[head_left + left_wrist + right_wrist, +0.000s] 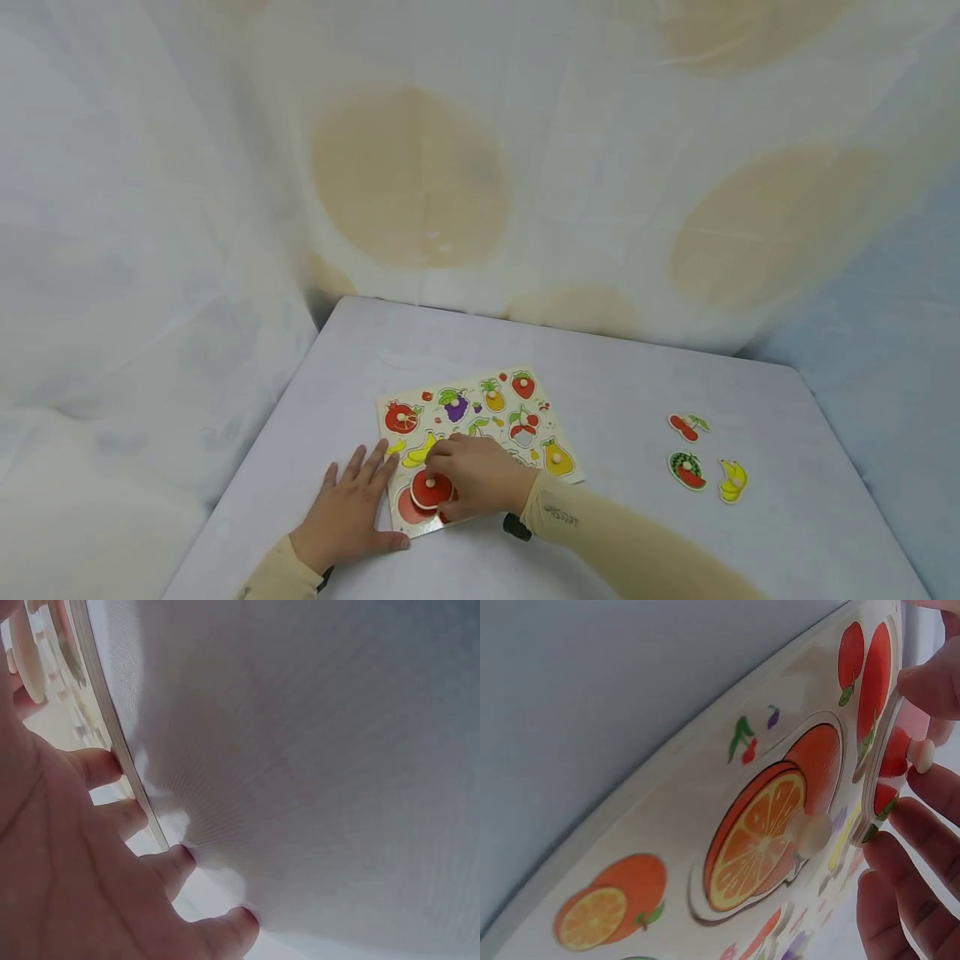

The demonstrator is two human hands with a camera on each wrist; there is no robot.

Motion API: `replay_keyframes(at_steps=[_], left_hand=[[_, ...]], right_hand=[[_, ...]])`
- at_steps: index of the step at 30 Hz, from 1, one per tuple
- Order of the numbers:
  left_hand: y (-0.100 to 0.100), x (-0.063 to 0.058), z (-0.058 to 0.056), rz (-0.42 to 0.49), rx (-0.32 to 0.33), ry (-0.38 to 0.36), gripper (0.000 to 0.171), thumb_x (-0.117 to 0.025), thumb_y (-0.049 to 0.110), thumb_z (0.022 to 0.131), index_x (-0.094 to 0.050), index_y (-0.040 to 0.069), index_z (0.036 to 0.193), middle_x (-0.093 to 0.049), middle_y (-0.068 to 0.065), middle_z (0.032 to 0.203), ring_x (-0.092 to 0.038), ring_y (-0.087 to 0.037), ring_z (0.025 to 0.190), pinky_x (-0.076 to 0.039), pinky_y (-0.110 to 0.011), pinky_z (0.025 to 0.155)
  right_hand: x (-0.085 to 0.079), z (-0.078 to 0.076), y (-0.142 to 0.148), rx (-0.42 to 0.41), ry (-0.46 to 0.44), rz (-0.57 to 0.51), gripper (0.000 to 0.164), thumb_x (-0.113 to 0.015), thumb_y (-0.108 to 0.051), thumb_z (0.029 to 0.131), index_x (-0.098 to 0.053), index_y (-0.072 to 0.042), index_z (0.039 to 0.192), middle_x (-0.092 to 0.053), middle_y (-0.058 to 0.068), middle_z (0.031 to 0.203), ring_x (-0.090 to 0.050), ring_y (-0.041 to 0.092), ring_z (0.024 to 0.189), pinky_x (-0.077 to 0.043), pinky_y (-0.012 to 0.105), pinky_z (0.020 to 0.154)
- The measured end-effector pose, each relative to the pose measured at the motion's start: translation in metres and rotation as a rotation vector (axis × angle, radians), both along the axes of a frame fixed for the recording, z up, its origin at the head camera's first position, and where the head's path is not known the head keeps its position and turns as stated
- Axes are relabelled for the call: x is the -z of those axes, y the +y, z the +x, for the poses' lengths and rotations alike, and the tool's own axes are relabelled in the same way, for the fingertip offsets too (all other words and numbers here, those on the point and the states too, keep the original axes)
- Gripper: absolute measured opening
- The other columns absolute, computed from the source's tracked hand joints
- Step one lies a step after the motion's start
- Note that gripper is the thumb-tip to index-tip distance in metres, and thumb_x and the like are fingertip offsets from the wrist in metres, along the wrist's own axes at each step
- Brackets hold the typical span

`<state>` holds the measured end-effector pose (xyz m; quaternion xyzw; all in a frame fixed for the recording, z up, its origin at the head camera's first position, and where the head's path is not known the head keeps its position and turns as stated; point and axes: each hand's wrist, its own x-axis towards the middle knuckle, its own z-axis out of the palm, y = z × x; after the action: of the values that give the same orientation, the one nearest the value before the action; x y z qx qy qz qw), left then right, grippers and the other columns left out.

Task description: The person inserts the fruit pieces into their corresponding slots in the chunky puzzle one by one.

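A fruit knob puzzle board lies on the table at a slant. My left hand has its fingers spread along the board's left edge; the left wrist view shows fingertips at that edge and on the tabletop. With thumb and fingers, my right hand holds a red fruit puzzle piece by its rim and pale knob. The piece is tilted over the board's near left corner, overlapping a red printed recess. An orange piece with a knob sits beside it on the board.
To the right of the board lie loose cherry, watermelon and banana pieces on the white table. Fabric walls stand around its back and sides. Several fruit pieces sit in the board.
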<state>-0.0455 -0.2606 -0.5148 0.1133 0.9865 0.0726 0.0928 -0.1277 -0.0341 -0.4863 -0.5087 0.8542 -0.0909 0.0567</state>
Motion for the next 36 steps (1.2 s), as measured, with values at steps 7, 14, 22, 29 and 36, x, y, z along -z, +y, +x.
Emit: replay_keyframes(at_steps=[7,14,22,29,36], left_hand=[[0.0,0.002,-0.001,-0.005,-0.001,0.007,0.117,-0.071,0.082,0.062,-0.043,0.013,0.152,-0.028,-0.012,0.161,-0.025,-0.045,0.144,-0.022,-0.077,0.103],[0.0,0.001,-0.001,-0.006,-0.001,0.005,0.117,-0.071,0.082,0.062,-0.043,0.012,0.152,-0.027,-0.012,0.162,-0.025,-0.045,0.144,-0.022,-0.076,0.103],[0.001,-0.004,0.001,-0.014,-0.001,0.0,0.118,-0.07,0.083,0.062,-0.042,0.011,0.152,-0.027,-0.012,0.162,-0.025,-0.045,0.143,-0.023,-0.077,0.103],[0.001,-0.003,0.0,-0.013,-0.003,0.002,0.118,-0.07,0.083,0.062,-0.043,0.012,0.152,-0.027,-0.013,0.161,-0.026,-0.045,0.143,-0.023,-0.077,0.103],[0.002,-0.001,0.0,-0.004,-0.007,0.001,0.117,-0.071,0.082,0.061,-0.043,0.013,0.152,-0.027,-0.012,0.161,-0.025,-0.045,0.143,-0.022,-0.077,0.103]], right_hand=[[0.004,0.003,-0.011,-0.031,0.003,0.018,0.04,-0.08,-0.045,0.081,-0.07,-0.026,0.115,-0.063,-0.01,0.124,-0.057,0.008,0.109,-0.05,0.023,0.089],[0.009,0.005,-0.015,-0.069,0.004,0.027,0.04,-0.079,-0.046,0.083,-0.07,-0.027,0.118,-0.062,-0.012,0.124,-0.057,0.007,0.11,-0.05,0.024,0.088],[0.014,0.004,-0.016,-0.115,0.023,0.014,0.034,-0.079,-0.042,0.084,-0.07,-0.027,0.113,-0.062,-0.013,0.123,-0.055,0.004,0.109,-0.048,0.018,0.088],[0.013,0.005,-0.016,-0.118,-0.001,0.021,0.035,-0.079,-0.043,0.084,-0.069,-0.029,0.115,-0.06,-0.014,0.125,-0.054,0.004,0.111,-0.048,0.02,0.089],[0.013,0.005,-0.016,-0.118,-0.016,0.014,0.038,-0.077,-0.045,0.086,-0.07,-0.029,0.12,-0.06,-0.014,0.126,-0.053,0.005,0.115,-0.047,0.021,0.094]])
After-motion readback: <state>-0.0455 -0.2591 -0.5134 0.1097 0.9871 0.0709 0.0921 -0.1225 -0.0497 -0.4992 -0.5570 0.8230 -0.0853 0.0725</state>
